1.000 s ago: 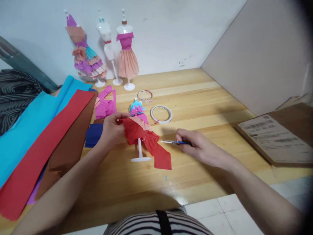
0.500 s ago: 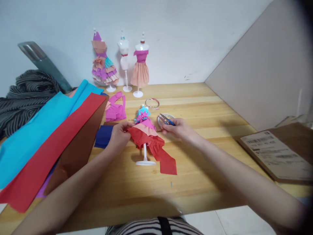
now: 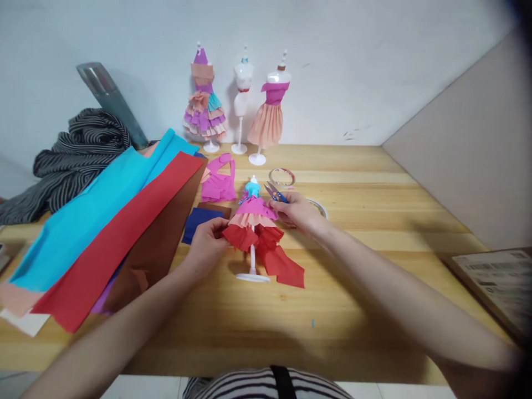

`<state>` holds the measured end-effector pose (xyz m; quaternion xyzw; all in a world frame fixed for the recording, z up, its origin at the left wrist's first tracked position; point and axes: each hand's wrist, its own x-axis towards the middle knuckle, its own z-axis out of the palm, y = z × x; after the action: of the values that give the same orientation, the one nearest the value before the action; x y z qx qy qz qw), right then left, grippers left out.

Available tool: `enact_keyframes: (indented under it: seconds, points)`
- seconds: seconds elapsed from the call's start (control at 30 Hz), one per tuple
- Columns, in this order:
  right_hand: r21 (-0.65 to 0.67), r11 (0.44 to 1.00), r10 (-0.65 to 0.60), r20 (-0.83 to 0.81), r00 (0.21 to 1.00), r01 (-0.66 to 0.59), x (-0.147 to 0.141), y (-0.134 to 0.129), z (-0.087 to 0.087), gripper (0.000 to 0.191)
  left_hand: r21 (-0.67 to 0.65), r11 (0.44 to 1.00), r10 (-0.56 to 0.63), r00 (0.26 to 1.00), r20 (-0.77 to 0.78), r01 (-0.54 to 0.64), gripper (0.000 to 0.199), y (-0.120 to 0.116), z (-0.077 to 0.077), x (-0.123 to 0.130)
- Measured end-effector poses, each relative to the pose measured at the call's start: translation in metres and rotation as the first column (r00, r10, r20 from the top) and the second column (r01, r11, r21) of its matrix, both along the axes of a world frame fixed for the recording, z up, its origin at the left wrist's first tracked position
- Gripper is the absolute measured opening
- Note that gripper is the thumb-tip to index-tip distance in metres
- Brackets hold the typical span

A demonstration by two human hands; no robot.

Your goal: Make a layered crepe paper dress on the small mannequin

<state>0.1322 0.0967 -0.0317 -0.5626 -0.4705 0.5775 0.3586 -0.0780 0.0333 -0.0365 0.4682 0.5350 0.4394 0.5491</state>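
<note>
while the wooden surface [image 3: 357, 266] spans the frame, long crepe sheets in blue [image 3: 95, 194], red [image 3: 116, 244] and brown [image 3: 162, 249] slant across its left half, beside a striped cloth [image 3: 91, 138] at upper left. a labelled parcel [image 3: 494, 277] sits at the right edge, and three taller dress forms [image 3: 204, 105] line the wall at upper centre.

the small dress form [image 3: 252, 255] stands upright at the centre of the frame, between the two hands, its skirt layered magenta, peach and red. the left hand [image 3: 208, 241] pinches the left edge of the red layer [image 3: 241, 237] between thumb and fingertips. the right hand [image 3: 299, 210], fingers closed round the scissors [image 3: 276, 194], is beside the magenta layer on the right; whether it touches that layer, i cannot tell. the parted blades point to the upper left, away from the red strip [image 3: 286, 267], which trails from the skirt towards the lower right, below the right hand.

one tape roll [image 3: 325, 210] lies partly hidden behind that hand, and a tiny blue scrap [image 3: 313, 323] lies at lower centre-right.
</note>
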Motion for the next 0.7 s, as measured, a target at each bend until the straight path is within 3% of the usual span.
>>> enact_keyframes:
  seconds: [0.17, 0.27, 0.33, 0.4, 0.47, 0.53, 0.6, 0.7]
  points:
    - [0.034, 0.998, -0.057, 0.012, 0.998, 0.057, 0.011, -0.017, -0.004, 0.025, 0.080, 0.995, -0.062, 0.996, -0.064, 0.067, 0.028, -0.005, -0.003, -0.005]
    - [0.027, 0.997, -0.069, 0.016, 0.997, 0.069, 0.015, -0.025, -0.006, 0.029, 0.306, 0.950, 0.042, 0.948, -0.316, 0.060, 0.034, -0.015, 0.005, -0.007]
    - [0.024, 0.997, -0.077, 0.020, 0.997, 0.077, 0.017, -0.030, -0.005, 0.031, 0.541, 0.837, 0.232, 0.841, -0.489, 0.084, 0.038, -0.026, 0.017, -0.005]
    - [0.025, 0.996, -0.086, 0.025, 0.996, 0.085, 0.022, -0.037, -0.003, 0.031, 0.716, 0.670, 0.325, 0.791, -0.518, 0.194, 0.037, -0.040, 0.030, 0.000]
    - [0.057, 0.993, -0.106, 0.052, 0.993, 0.103, 0.028, -0.052, 0.002, 0.029, 0.696, 0.547, 0.135, 0.771, -0.622, 0.466, 0.027, -0.051, 0.039, 0.009]
    - [0.167, 0.977, -0.152, 0.128, 0.980, 0.130, 0.032, -0.073, 0.009, 0.026, 0.663, 0.429, 0.080, 0.705, -0.705, 0.614, 0.020, -0.059, 0.041, 0.018]
    - [0.305, 0.943, -0.195, 0.192, 0.962, 0.131, 0.030, -0.096, 0.014, 0.028, 0.650, 0.384, 0.064, 0.684, -0.727, 0.655, 0.018, -0.061, 0.037, 0.025]
    - [0.314, 0.948, -0.043, 0.268, 0.962, -0.045, 0.015, -0.118, 0.015, 0.036, 0.654, 0.447, 0.004, 0.730, -0.684, 0.611, 0.018, -0.061, 0.030, 0.029]
